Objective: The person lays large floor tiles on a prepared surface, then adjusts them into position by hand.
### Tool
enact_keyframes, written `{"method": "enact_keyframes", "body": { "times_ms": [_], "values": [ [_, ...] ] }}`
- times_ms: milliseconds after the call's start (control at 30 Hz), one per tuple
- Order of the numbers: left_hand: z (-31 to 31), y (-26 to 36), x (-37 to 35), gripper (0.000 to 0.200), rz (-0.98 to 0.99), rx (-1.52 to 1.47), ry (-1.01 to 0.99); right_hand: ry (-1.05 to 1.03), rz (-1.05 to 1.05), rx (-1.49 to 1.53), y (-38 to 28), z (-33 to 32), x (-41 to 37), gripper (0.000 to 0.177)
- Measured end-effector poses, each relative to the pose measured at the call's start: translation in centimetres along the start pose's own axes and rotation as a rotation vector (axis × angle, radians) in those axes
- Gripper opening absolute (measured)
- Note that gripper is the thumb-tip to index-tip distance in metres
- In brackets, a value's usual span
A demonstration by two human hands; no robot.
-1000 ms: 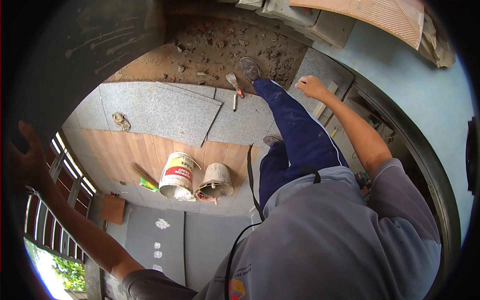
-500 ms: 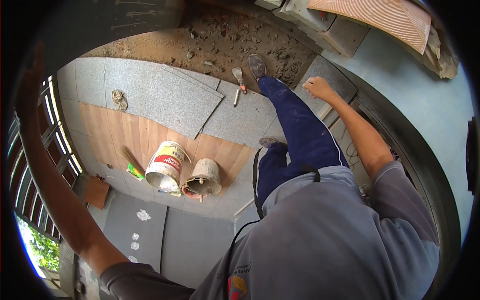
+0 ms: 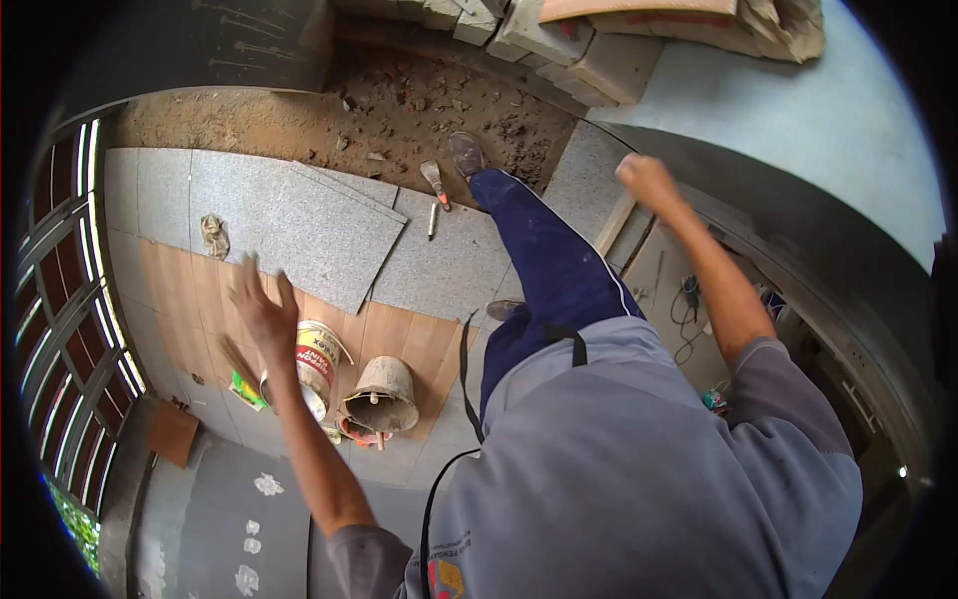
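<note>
My left hand [image 3: 267, 314] is raised with its fingers spread and nothing in it, in front of a white paint bucket [image 3: 317, 361] and a brush with tan bristles [image 3: 235, 354]. On the right, my right hand [image 3: 649, 183] is curled closed above a grey tile by the wall; whatever it holds, if anything, is hidden. A scraper [image 3: 434, 182] with a red handle and a white pen-like stick [image 3: 432, 222] lie on the speckled grey tiles near my feet. Loose speckled tiles [image 3: 299, 225] overlap to the left.
A cement-stained bucket [image 3: 384, 389] stands beside the paint bucket. A crumpled rag [image 3: 214, 237] lies on the tiles. Bare soil with rubble [image 3: 439, 95] runs along the far side, bordered by pale blocks [image 3: 609, 60]. Cables [image 3: 689, 309] lie at the right. A metal gate [image 3: 75, 299] is at the left.
My left hand has swung from the far left edge inward, over the bucket area. My right hand has shifted slightly right and stays curled. The camera view has turned.
</note>
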State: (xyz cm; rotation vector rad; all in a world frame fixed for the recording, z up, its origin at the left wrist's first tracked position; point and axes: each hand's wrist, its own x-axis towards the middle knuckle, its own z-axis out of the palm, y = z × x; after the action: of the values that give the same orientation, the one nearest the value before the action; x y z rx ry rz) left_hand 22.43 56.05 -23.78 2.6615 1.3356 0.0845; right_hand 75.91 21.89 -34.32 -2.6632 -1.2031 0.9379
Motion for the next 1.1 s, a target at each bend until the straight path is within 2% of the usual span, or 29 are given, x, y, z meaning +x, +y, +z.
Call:
{"method": "enact_keyframes", "body": {
  "times_ms": [67,100,133,167,200,233,300,333,400,533,667,733,867,933,967,1100],
  "values": [
    [2.4,0.2,-8.5,0.048,-0.307,-0.221,-0.117,0.274,-0.036,-0.074,-1.4,-7.5,-2.1,0.026],
    [3.5,0.3,-12.5,0.049,-0.395,-0.326,-0.145,0.387,-0.097,-0.187,-2.1,-11.4,-3.3,0.022],
    [4.5,0.5,-16.6,0.052,-0.556,-0.368,-0.243,0.581,-0.218,-0.198,-2.4,-14.9,-4.6,0.021],
    [5.7,0.6,-20.4,0.054,-0.586,-0.245,-0.35,0.716,-0.212,-0.349,-3.8,-18.5,-6.3,0.016],
    [6.6,0.8,-23.7,0.053,-0.628,-0.305,-0.44,0.794,-0.355,-0.676,-3.0,-21.7,-7.6,0.012],
    [7.3,1.0,-27.0,0.052,-0.669,-0.363,-0.533,0.806,-0.324,-0.951,-2.8,-24.5,-9.2,0.014],
    [11.5,-0.4,-35.6,0.049,-0.71,-0.595,-0.527,0.918,-0.446,-1.228,-3.3,-29.9,-12.2,0.017],
    [12.9,-0.6,-38.9,0.047,-0.72,-0.699,-0.57,0.946,-0.34,-1.238,-2.8,-31.3,-13.3,0.021],
    [13.4,0.1,-42.3,0.045,-0.884,-0.841,-0.743,0.999,-0.33,-1.252,-2.8,-34.0,-15.5,0.024],
    [10.8,2.5,-44.5,0.041,-1.067,-0.915,-0.593,1.034,-0.331,-1.515,-0.8,-38.3,-17.5,0.025],
    [10.8,3.5,-45.5,0.035,-1.17,-0.983,-0.378,0.968,-0.333,-1.644,0.5,-41.0,-18.3,0.028],
    [10.7,4.3,-46.2,0.034,-1.197,-1.014,-0.309,0.977,-0.406,-1.641,1.2,-41.7,-17.9,0.027],
    [11.9,5.8,-49.5,0.029,-1.161,-1.117,-0.243,1.057,-0.547,-1.605,3.2,-43.5,-16.7,0.021],
    [10.0,8.2,-50.3,0.028,-1.201,-1.121,-0.255,1.037,-0.536,-1.696,2.4,-43.0,-16.7,0.017],
    [9.0,9.4,-50.7,0.028,-1.222,-1.122,-0.259,1.05,-0.527,-1.694,2.6,-42.9,-16.1,0.02],
    [11.9,9.4,-56.2,0.034,-1.177,-1.191,-0.236,1.083,-0.5,-1.69,2.7,-42.7,-15.8,0.025]
  ]
}}
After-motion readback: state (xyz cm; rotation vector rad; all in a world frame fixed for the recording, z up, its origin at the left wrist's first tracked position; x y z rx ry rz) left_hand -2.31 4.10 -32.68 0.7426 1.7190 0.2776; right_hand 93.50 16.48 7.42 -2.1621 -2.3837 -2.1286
